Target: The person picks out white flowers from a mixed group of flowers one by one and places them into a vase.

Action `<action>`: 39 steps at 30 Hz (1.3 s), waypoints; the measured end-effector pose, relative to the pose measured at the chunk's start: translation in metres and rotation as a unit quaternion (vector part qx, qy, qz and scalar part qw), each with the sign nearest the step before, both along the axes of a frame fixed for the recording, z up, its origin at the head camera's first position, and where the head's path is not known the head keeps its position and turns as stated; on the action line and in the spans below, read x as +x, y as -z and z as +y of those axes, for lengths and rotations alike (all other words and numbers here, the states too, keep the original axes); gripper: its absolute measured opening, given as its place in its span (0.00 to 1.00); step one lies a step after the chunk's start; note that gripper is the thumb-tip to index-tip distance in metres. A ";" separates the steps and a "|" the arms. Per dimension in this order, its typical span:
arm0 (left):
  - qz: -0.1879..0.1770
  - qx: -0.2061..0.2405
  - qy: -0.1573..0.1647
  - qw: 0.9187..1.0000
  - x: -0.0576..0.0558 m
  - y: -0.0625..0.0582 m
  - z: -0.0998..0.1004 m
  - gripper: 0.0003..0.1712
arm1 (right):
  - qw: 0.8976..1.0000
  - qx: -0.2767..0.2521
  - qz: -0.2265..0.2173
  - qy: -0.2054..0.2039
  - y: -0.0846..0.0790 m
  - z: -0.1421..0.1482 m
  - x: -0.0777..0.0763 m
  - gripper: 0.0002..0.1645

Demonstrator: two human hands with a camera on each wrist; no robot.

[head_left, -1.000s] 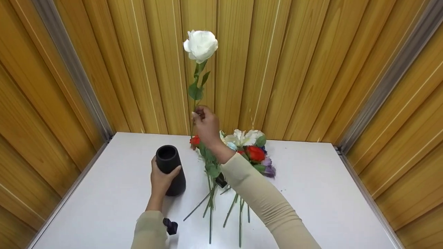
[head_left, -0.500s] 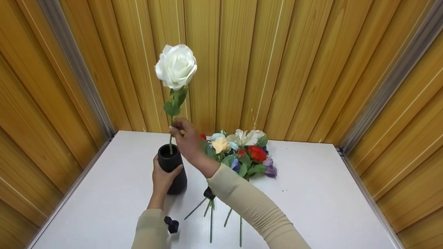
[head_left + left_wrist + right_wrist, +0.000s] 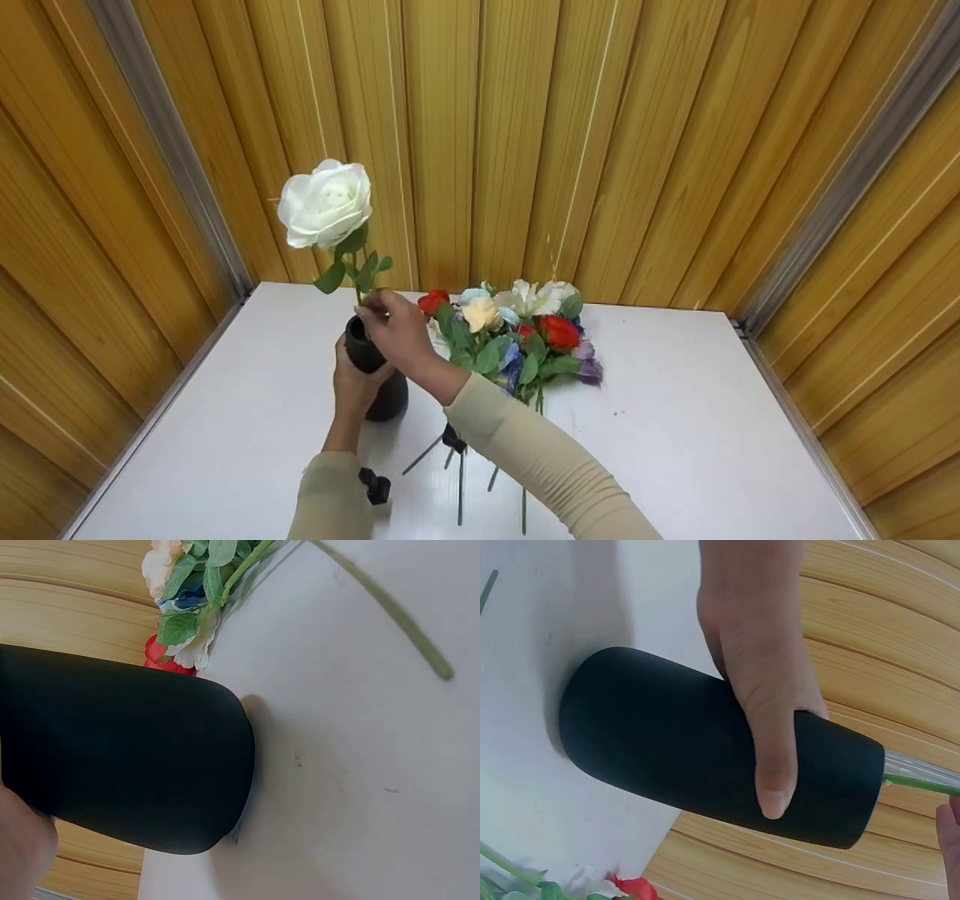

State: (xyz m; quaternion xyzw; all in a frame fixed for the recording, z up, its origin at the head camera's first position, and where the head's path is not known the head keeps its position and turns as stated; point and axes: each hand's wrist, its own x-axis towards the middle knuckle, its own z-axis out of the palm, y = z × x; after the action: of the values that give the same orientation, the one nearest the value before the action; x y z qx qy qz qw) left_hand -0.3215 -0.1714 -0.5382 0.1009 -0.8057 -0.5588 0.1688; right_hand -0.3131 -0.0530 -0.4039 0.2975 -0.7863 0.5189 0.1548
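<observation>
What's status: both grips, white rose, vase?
Left grip around vase. Right grip pinching white rose, stem partly in vase. Nothing visibly in the way; other flowers lie right of vase.

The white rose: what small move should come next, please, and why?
The right hand should probably lower the white rose a little deeper: its stem enters the black vase, that hand pinches it above the vase, and the left hand grips the vase.

The white rose [image 3: 326, 206], held high and apart from the black vase [image 3: 387, 399] one second earlier, is now lower, its stem inside; the right hand [image 3: 401, 334] has descended close above the vase, leaving the peach flower [image 3: 481, 313] uncovered.
</observation>
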 end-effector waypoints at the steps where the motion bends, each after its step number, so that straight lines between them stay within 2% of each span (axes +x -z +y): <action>1: -0.003 -0.001 0.002 1.000 0.000 0.000 0.000 0.59 | 1.000 0.003 0.000 0.003 0.002 0.000 0.000 0.08; 10: 0.014 -0.013 0.006 1.000 -0.001 0.003 -0.001 0.57 | 0.997 0.062 0.032 0.044 0.018 -0.001 -0.002 0.10; 16: 0.052 -0.023 0.003 0.998 0.000 0.006 -0.001 0.54 | 0.991 0.106 0.044 0.062 0.029 -0.002 -0.006 0.10; 19: 0.043 -0.007 0.004 0.999 0.000 0.005 -0.001 0.54 | 0.988 0.126 0.054 0.068 0.034 -0.002 -0.007 0.09; 22: 0.018 0.005 0.001 1.000 0.001 0.003 -0.001 0.56 | 0.983 0.148 0.077 0.070 0.037 -0.003 -0.008 0.08; 25: 0.013 0.016 0.003 1.000 0.001 0.002 -0.001 0.56 | 0.976 0.175 0.103 0.073 0.039 -0.003 -0.009 0.08; 31: 0.049 0.026 0.007 0.998 0.001 0.004 -0.001 0.53 | 0.964 0.220 0.130 0.076 0.043 -0.001 -0.010 0.11; 35: 0.072 0.004 -0.003 0.997 0.000 0.006 -0.001 0.51 | 0.956 0.236 0.157 0.080 0.047 -0.001 -0.011 0.12; 39: 0.082 -0.019 -0.012 0.996 0.000 0.007 0.000 0.49 | 0.951 0.251 0.157 0.091 0.049 -0.002 -0.010 0.15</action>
State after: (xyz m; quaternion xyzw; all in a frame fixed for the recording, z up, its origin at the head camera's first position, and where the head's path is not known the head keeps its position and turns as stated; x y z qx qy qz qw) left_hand -0.3211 -0.1715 -0.5454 0.0616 -0.7981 -0.5478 0.2431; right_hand -0.3233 -0.0546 -0.4531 0.3316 -0.8806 0.2351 0.2437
